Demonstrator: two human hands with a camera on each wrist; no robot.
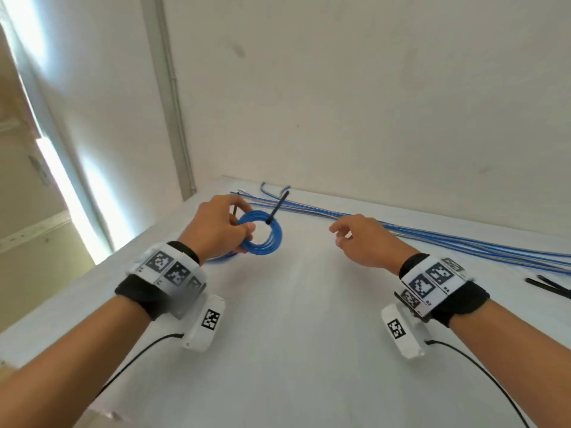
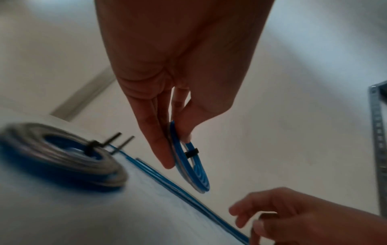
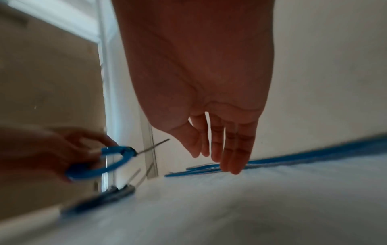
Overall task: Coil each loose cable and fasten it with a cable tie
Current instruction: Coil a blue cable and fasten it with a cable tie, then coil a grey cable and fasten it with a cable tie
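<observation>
Left grip [image 1: 216,223] holds the blue coil [image 1: 261,233] clear above the surface [image 1: 293,335], fingers and thumb pinching the near-left side of the ring. Coil is a flat ring of several turns of thin, smooth blue cable, edge-on in the left wrist view. Black tie [image 1: 277,206] is cinched round the ring's far side, opposite the pinch; its thin, stiff tail sticks up and away from the hand.

Right grip [image 1: 364,239] is empty and wide, fingers relaxed and slightly bent, hovering to the right of the coil and apart from it. Fingertips [image 3: 234,167] hang just over the loose cables [image 1: 432,239]; contact can't be told.

Loose cables: a bundle of long thin blue strands, some paler, lying roughly straight along the back of the surface by the wall [image 1: 370,88], fanning out to the right.

Done coils [image 2: 62,157], blue with greyish turns, lie flat on the surface to the left of the held coil, black ties round them with tails sticking out; blurred, exact count unclear.

Spare ties [image 1: 550,287], flat black strips, lie at the right edge of the surface.

Surface is plain white, matte.
</observation>
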